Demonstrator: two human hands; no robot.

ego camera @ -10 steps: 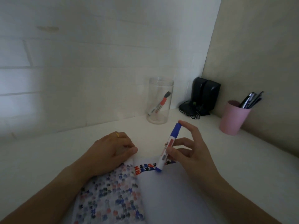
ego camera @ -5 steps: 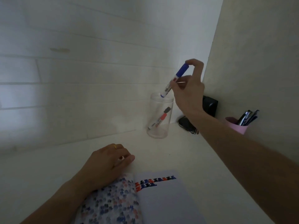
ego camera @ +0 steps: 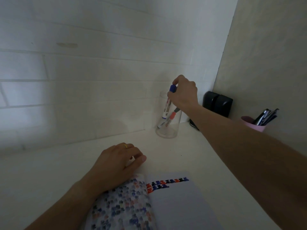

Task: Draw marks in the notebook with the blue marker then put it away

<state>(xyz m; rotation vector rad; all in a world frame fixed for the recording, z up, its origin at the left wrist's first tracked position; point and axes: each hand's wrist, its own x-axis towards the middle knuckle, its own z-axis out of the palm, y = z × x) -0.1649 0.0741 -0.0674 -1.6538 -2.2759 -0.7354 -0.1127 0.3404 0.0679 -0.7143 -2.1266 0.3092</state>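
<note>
The blue marker stands nearly upright inside the clear jar by the back wall, its blue cap above the rim. My right hand pinches that cap from above. A red marker leans in the same jar. The open notebook lies near me, with rows of blue and red marks at the top of its right page and a dotted left page. My left hand rests curled on the notebook's upper left corner, holding nothing.
A black speaker sits in the back corner with a dark cable beside it. A pink cup with several pens stands against the right wall. The desk is white, with walls close behind and on the right.
My right hand carried the blue marker from the notebook up over the jar, then lowered it into the jar. The left hand has stayed on the notebook.
</note>
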